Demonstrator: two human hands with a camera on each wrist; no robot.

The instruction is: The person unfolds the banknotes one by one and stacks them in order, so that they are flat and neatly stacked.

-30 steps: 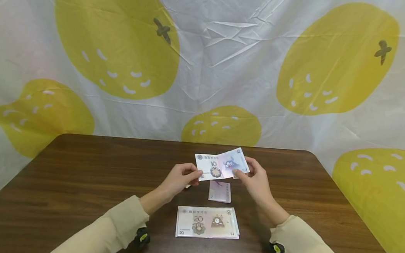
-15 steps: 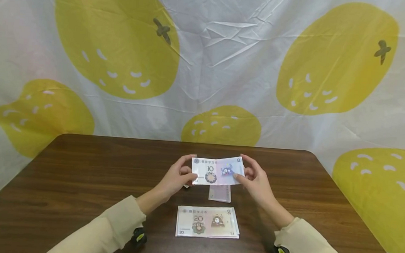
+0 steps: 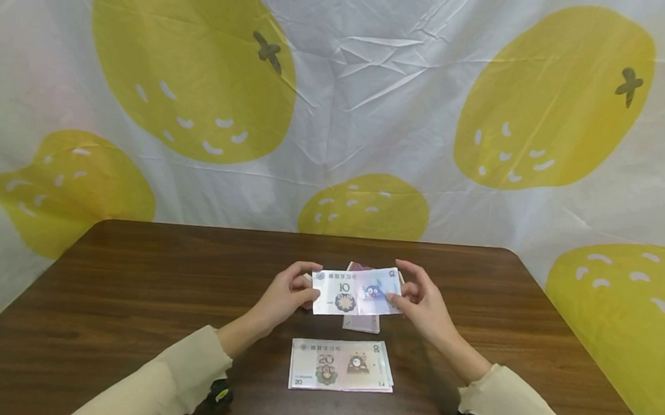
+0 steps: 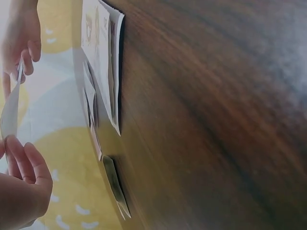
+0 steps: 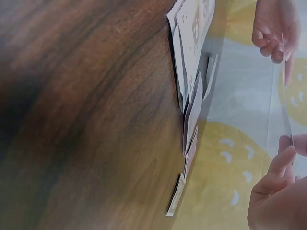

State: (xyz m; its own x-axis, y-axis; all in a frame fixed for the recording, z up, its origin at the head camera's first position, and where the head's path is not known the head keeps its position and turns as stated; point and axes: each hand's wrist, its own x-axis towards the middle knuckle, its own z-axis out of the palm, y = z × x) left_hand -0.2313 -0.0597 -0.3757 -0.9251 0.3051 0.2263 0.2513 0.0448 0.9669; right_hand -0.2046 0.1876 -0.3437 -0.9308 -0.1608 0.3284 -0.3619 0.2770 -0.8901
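In the head view a play banknote (image 3: 357, 291) marked 10, white at the left and bluish-purple at the right with a blue cartoon figure, is held up flat above the table. My left hand (image 3: 282, 298) pinches its left end, thumb in front and fingers behind. The right end is pinched by my right hand (image 3: 428, 308), with the index finger raised along the upper corner. Both wrist views show the note nearly edge-on, clear of the tabletop. Below the hands lies a small stack of play banknotes (image 3: 341, 365) with a 20 on top.
Behind the held note, a folded purple note (image 3: 361, 323) and a reddish note (image 3: 359, 267) lie partly hidden. The left wrist view also shows a greenish folded note (image 4: 115, 184) on the brown wooden table (image 3: 149, 310). A lemon-print cloth (image 3: 371, 127) hangs behind.
The 10 note has gone from tilted and creased to nearly level and flatter, and come lower toward me. Both hands moved down with it, uncovering the reddish note behind. The 20 stack stayed put.
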